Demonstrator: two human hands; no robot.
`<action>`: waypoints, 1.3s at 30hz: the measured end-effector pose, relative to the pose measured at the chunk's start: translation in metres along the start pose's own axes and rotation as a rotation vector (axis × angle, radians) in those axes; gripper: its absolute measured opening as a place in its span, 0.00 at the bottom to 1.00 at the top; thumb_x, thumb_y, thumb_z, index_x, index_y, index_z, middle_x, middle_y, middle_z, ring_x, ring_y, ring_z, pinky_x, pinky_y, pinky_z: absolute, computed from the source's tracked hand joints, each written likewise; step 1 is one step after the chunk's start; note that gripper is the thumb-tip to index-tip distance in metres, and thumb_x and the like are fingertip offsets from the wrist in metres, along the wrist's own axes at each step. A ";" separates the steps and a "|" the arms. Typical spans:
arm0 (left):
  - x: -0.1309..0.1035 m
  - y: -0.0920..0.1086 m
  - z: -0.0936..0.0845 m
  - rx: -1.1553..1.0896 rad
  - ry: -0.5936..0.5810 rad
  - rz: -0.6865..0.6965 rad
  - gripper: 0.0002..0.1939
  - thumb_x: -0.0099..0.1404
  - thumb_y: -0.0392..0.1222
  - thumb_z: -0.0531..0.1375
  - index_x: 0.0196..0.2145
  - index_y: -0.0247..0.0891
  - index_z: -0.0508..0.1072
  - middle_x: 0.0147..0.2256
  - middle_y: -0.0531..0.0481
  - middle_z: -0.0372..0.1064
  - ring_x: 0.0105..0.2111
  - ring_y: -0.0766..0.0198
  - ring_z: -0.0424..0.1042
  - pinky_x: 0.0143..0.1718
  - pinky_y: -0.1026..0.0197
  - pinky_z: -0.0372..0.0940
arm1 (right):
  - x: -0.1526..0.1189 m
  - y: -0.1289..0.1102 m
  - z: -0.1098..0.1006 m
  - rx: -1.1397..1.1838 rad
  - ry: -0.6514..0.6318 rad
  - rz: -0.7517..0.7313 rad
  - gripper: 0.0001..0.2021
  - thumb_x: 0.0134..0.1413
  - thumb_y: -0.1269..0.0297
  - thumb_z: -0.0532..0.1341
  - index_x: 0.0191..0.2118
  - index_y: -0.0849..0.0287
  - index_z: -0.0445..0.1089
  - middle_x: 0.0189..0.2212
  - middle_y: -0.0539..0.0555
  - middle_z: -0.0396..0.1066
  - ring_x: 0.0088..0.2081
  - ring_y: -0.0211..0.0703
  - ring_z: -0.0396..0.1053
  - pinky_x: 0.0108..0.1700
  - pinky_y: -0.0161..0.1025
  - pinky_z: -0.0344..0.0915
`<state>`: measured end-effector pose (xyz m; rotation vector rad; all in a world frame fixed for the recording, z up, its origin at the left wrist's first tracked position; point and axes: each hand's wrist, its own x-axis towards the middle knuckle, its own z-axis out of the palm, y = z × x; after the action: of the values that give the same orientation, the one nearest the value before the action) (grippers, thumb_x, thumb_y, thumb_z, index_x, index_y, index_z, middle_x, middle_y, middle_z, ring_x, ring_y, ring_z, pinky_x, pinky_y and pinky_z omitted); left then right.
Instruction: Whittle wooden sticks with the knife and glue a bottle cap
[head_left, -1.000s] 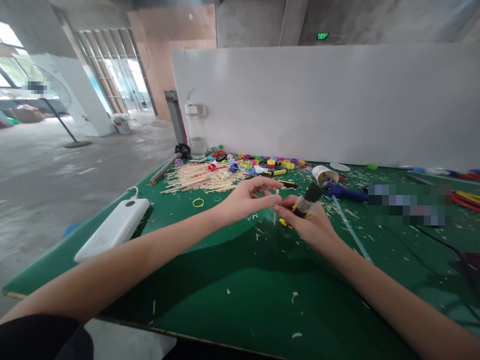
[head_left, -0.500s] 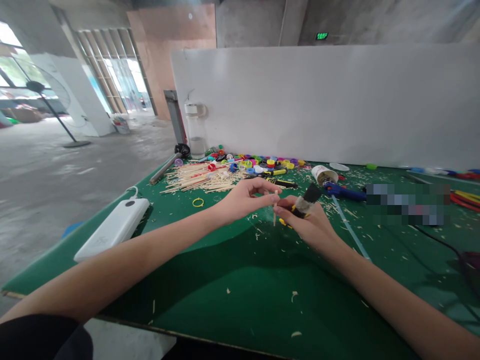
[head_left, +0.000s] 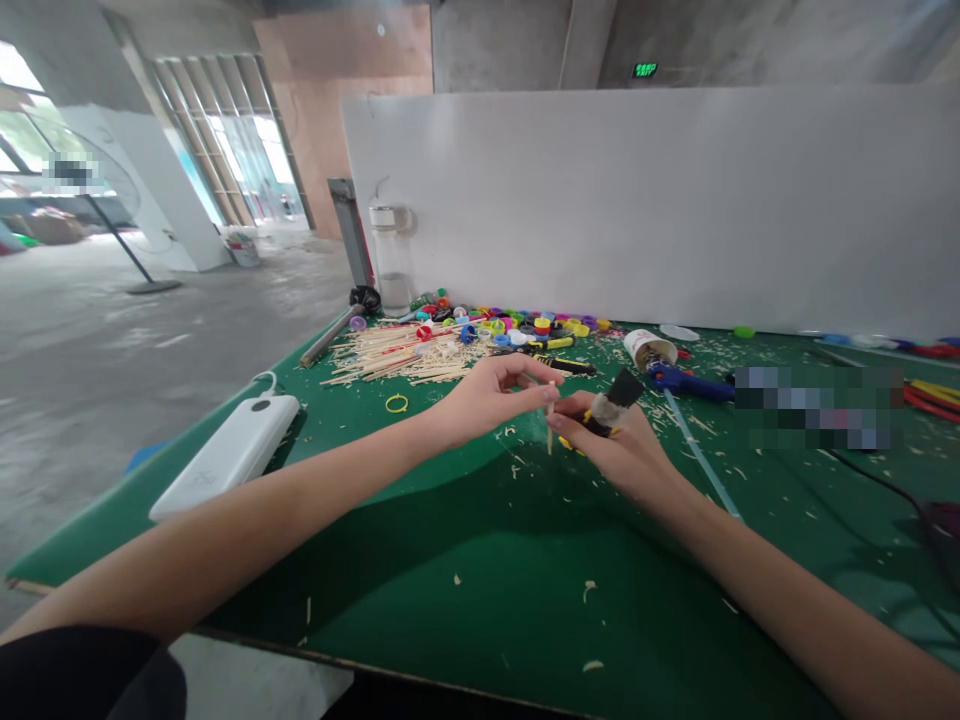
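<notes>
Green-surfaced desk [head_left: 450, 620] extends before a long white panel [head_left: 637, 200]. Slender pale wooden stick [head_left: 550, 442] stands nearly upright between the hands, long axis roughly vertical, lower end free above the desk. Right hand [head_left: 634, 455]: grip clamped on the stick from its right side; a black-and-yellow tool with a dark flat end [head_left: 621, 390] is also held, angled up and outward. Left hand [head_left: 484, 400]: thumb at the stick's upper end; full closure cannot be confirmed. Both hands are equally near.

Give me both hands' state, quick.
Left hand: closed, pinching a wooden stick.
Right hand: closed around a black-and-yellow tool, fingertips at the stick.
</notes>
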<state>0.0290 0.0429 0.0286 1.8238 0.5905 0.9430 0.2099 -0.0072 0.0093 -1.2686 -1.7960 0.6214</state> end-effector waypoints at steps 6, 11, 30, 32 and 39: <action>-0.001 0.002 0.001 -0.011 0.002 -0.025 0.15 0.59 0.48 0.62 0.39 0.35 0.73 0.39 0.45 0.71 0.35 0.66 0.70 0.35 0.63 0.64 | -0.001 0.000 0.000 0.013 0.009 0.005 0.11 0.50 0.55 0.61 0.27 0.57 0.70 0.21 0.49 0.67 0.23 0.36 0.59 0.26 0.37 0.55; -0.001 0.001 0.000 -0.014 -0.011 -0.034 0.17 0.59 0.50 0.62 0.39 0.35 0.73 0.38 0.45 0.71 0.35 0.65 0.70 0.35 0.63 0.64 | 0.000 0.002 -0.001 -0.003 -0.003 0.001 0.11 0.52 0.55 0.60 0.28 0.57 0.71 0.22 0.49 0.68 0.24 0.37 0.61 0.27 0.38 0.55; -0.002 0.002 0.000 -0.012 -0.024 -0.031 0.16 0.59 0.49 0.62 0.40 0.34 0.73 0.39 0.44 0.71 0.34 0.66 0.70 0.33 0.64 0.64 | 0.000 0.002 -0.002 -0.025 -0.012 -0.026 0.12 0.52 0.54 0.60 0.28 0.57 0.71 0.22 0.49 0.67 0.24 0.37 0.61 0.26 0.37 0.55; -0.002 0.003 0.001 -0.012 -0.022 -0.031 0.16 0.59 0.48 0.62 0.40 0.34 0.73 0.38 0.45 0.71 0.33 0.67 0.69 0.32 0.65 0.63 | 0.000 0.002 -0.002 -0.021 -0.017 -0.023 0.12 0.53 0.54 0.59 0.28 0.57 0.71 0.22 0.49 0.67 0.24 0.37 0.60 0.26 0.38 0.54; -0.002 0.003 0.000 -0.015 -0.016 -0.038 0.15 0.59 0.48 0.62 0.39 0.35 0.72 0.38 0.45 0.71 0.33 0.67 0.69 0.32 0.65 0.62 | -0.001 0.001 -0.001 -0.020 -0.021 -0.004 0.10 0.52 0.56 0.60 0.29 0.57 0.71 0.22 0.48 0.67 0.24 0.37 0.60 0.27 0.38 0.54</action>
<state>0.0281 0.0404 0.0302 1.7992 0.6045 0.9042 0.2119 -0.0079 0.0085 -1.2764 -1.8253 0.6181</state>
